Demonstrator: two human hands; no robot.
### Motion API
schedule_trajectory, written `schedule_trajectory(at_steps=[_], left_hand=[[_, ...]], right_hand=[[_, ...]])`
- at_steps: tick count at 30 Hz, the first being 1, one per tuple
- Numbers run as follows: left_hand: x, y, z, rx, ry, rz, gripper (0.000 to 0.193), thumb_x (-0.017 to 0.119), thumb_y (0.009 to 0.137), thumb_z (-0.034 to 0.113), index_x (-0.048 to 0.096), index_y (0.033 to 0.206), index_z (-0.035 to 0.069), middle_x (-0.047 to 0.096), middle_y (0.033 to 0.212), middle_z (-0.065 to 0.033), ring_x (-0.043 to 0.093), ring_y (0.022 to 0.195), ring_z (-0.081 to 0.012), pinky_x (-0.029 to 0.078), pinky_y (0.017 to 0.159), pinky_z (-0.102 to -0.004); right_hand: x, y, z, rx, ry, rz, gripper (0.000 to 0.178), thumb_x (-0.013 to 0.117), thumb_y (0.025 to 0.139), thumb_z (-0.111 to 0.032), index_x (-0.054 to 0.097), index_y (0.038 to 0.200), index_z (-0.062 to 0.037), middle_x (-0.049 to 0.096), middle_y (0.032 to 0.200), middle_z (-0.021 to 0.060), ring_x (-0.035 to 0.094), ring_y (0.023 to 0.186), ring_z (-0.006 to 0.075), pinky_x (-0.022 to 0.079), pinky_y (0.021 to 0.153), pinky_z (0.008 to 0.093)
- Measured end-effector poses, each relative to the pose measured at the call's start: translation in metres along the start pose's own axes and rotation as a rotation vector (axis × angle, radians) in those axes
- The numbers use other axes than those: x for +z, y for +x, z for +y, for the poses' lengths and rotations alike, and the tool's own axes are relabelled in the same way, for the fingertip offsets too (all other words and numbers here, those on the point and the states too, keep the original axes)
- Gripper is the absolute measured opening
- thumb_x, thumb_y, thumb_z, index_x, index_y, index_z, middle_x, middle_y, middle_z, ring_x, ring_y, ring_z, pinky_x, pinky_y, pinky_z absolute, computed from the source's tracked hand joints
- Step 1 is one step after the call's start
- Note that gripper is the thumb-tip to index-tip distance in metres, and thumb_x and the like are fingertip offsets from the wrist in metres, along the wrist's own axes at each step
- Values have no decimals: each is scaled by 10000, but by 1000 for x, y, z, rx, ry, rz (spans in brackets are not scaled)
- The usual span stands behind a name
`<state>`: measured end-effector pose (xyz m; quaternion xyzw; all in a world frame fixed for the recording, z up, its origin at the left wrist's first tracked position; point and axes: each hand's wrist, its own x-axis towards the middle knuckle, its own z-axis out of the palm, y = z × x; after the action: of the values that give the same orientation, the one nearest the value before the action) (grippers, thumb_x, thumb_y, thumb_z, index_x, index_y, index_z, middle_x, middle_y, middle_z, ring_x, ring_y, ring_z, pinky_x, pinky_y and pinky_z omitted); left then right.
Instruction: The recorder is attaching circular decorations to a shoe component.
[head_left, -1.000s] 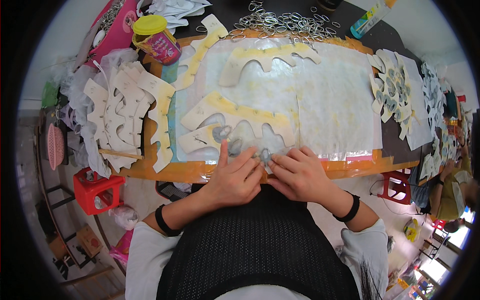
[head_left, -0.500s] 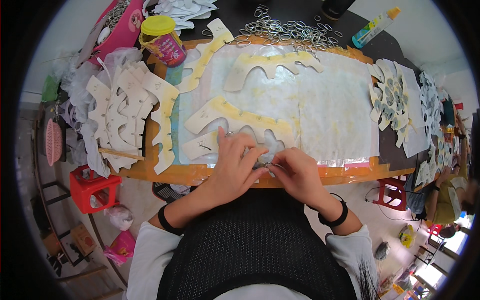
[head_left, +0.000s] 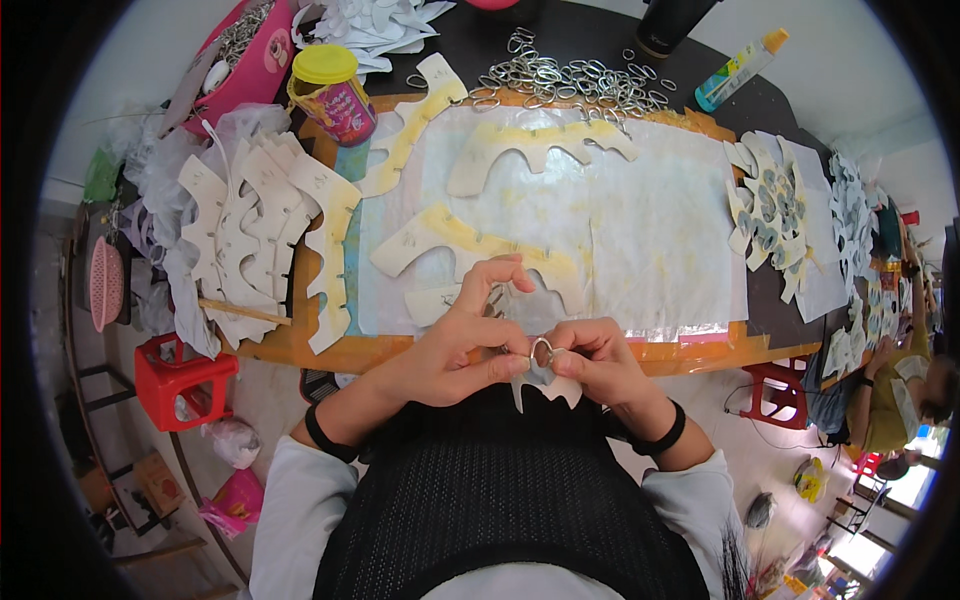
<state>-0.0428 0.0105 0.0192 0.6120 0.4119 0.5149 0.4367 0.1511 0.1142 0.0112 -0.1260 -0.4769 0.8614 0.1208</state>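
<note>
Holding metal ring (head_left: 541,341) and scalloped cream pc (head_left: 560,387) btwn fingertips of L hand (head_left: 470,345) and R hand (head_left: 602,362), just at near edge of table (head_left: 690,352). Beyond, on whitish sheet (head_left: 660,230): loose cream pcs (head_left: 500,243) w/ yellowed edges. Along far side: heap of metal rings (head_left: 570,85) approx. mid, yellow-lidded tub (head_left: 345,110) to L, spray bottle (head_left: 738,72) to R. Far L: stacked cut pcs (head_left: 268,195). Far R: grey-spotted pcs (head_left: 780,195) nr white paper (head_left: 820,220).

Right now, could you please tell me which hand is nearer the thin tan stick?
Left. The left hand is right of the stick; the right hand is farther right.
</note>
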Motion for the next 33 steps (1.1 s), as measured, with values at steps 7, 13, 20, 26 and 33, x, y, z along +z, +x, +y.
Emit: schedule_trajectory(at_steps=[7, 13, 20, 26, 33], left_hand=[[8, -22, 9, 49, 232, 489, 182, 648, 847, 156, 628, 987, 41, 508, 1015, -141, 470, 1066, -282, 355, 932, -363], [41, -12, 19, -342, -144, 390, 252, 691, 831, 115, 614, 1038, -7, 583, 821, -15, 536, 755, -92, 440, 661, -238], [38, -3, 15, -293, -135, 525, 186, 657, 864, 48, 640, 1039, -16, 621, 832, -13, 546, 745, -54, 440, 633, -215], [33, -7, 8, -180, 60, 493, 207, 687, 837, 68, 654, 1021, -20, 660, 869, -105, 628, 813, -128, 490, 680, -244], [35, -10, 11, -214, 175, 488, 275, 707, 792, 38, 650, 1059, 1, 676, 899, -110, 656, 792, -160, 505, 681, -263]], right_hand=[[0, 3, 9, -246, -29, 273, 139, 620, 904, -103, 614, 825, 10, 611, 865, 20, 512, 797, 79, 415, 731, 241], [17, 14, 17, -493, -235, 300, 82, 622, 879, -67, 632, 881, 14, 603, 875, 44, 517, 828, 124, 411, 758, 272], [16, 8, 3, -522, -235, 383, 207, 675, 778, -6, 647, 983, -2, 570, 957, 47, 502, 829, 135, 416, 738, 267], [17, 13, -30, -520, -985, 329, 189, 731, 724, 33, 674, 898, -12, 564, 936, 97, 600, 796, 182, 490, 651, 272], [19, 16, -42, -464, -951, 248, 185, 738, 723, 14, 666, 888, -27, 563, 928, 95, 583, 779, 167, 462, 617, 243]])
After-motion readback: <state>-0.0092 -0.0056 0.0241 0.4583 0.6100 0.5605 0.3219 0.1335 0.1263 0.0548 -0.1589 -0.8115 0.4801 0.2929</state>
